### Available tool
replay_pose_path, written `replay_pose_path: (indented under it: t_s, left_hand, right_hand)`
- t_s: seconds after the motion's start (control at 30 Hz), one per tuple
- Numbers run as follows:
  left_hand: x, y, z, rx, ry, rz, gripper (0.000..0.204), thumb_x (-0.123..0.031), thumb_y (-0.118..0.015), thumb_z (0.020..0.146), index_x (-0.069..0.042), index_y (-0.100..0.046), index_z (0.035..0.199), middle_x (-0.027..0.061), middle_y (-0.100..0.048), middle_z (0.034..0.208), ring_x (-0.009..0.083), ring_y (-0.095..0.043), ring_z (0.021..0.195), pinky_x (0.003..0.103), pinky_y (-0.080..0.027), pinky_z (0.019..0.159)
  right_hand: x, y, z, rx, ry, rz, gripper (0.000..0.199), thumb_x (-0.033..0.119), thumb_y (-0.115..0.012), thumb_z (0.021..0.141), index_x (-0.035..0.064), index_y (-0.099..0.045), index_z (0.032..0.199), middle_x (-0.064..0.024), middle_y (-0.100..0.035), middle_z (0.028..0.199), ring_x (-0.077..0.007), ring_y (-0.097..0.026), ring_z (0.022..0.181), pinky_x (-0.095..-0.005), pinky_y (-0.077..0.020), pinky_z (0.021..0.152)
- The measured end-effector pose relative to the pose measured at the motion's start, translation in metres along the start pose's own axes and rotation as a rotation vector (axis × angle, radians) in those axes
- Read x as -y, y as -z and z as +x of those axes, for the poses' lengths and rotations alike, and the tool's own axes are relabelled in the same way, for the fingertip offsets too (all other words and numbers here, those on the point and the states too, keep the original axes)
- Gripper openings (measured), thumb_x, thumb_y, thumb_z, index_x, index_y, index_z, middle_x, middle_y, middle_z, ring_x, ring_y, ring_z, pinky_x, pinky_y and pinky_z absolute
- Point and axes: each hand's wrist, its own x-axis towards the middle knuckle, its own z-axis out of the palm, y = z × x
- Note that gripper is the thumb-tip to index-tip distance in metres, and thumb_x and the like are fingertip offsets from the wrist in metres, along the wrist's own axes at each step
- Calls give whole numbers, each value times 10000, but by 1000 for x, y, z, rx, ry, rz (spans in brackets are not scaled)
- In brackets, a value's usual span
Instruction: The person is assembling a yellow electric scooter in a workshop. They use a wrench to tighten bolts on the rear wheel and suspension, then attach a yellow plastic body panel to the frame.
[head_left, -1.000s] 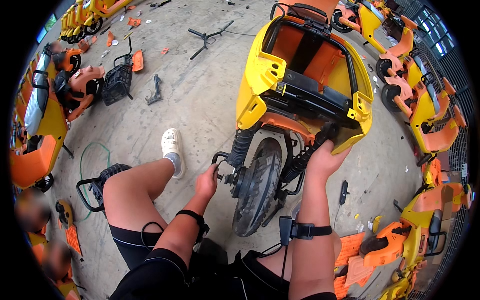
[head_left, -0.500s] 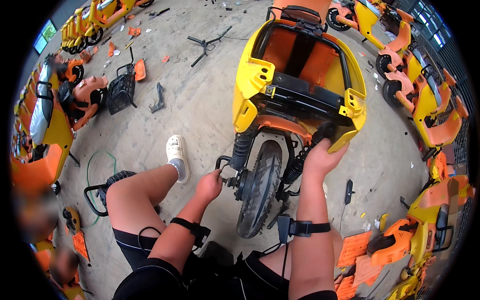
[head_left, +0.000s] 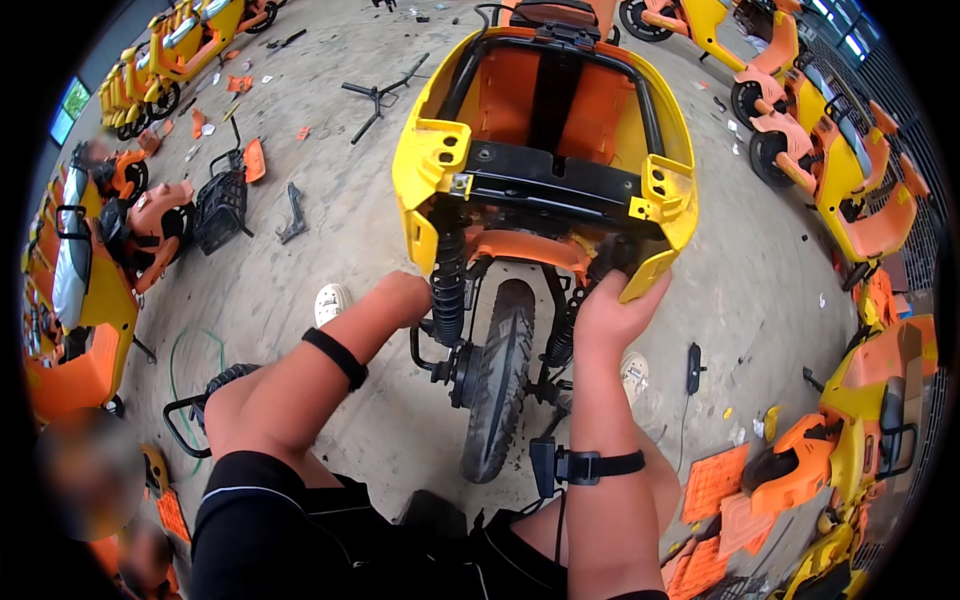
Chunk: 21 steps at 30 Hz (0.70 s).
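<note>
A yellow scooter tail [head_left: 425, 160] with an orange inner liner stands in front of me, its rear wheel [head_left: 495, 390] between my knees. My left hand [head_left: 405, 297] is raised against the black left shock absorber [head_left: 448, 285], and its fingers are hidden from me. My right hand [head_left: 612, 312] reaches up under the right lower corner of the yellow tail panel [head_left: 655, 265] and grips its edge beside the orange fender [head_left: 525, 250]. Both wrists carry black straps.
Yellow and orange scooters line the right side [head_left: 850, 190] and the left side [head_left: 80, 290]. A black basket [head_left: 220, 210], a black frame piece [head_left: 375, 95], a small black tool [head_left: 693, 368], orange panels [head_left: 715, 485] and a green hose [head_left: 190, 350] lie on the concrete floor. My white shoe [head_left: 331, 300] is left of the wheel.
My left hand has risen from the wheel axle area to the left shock absorber. My right hand has stayed at the tail panel's lower edge. The view has drawn closer to the scooter.
</note>
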Motion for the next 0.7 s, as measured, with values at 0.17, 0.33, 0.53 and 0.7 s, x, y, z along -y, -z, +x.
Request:
replay_pose_path:
  t_s: [0.17, 0.33, 0.53, 0.7]
  left_hand:
    - [-2, 13, 17, -625, -302, -355, 223, -152, -532, 888, -60, -676, 1032, 170, -684, 1102, 377, -625, 1067, 431, -514, 908]
    - [70, -78, 53, -431, -279, -138, 225, -222, -524, 893, -87, -671, 997, 121, -637, 1186, 305, -584, 1135, 413, -484, 950]
    - [66, -107, 31, -218, -286, 126, 190, -190, -472, 904, -100, -623, 974, 105, -646, 1015, 301, -600, 1054, 400, -506, 897]
    - [53, -152, -10, -9, 64, -320, 224, -226, -425, 964, -36, -527, 1027, 223, -669, 966, 419, -628, 949, 487, -503, 808]
  right_hand:
    - [-6, 2, 4, -39, -7, 16, 490, -40, -539, 873, 2, -418, 1346, -176, -534, 1257, -322, -534, 1199, -359, -379, 1041]
    - [-13, -9, 0, -49, -14, 119, 532, -50, -521, 846, -3, -405, 1363, -181, -534, 1252, -323, -539, 1187, -363, -394, 1028]
    - [-21, -11, 1, -111, -8, 82, 515, -21, -430, 839, -46, -376, 1350, -172, -542, 1239, -253, -599, 1092, -334, -478, 957]
    - [-14, -15, 3, -137, -26, 209, 474, -13, -427, 844, -55, -408, 1316, -163, -557, 1225, -240, -614, 1059, -324, -491, 928]
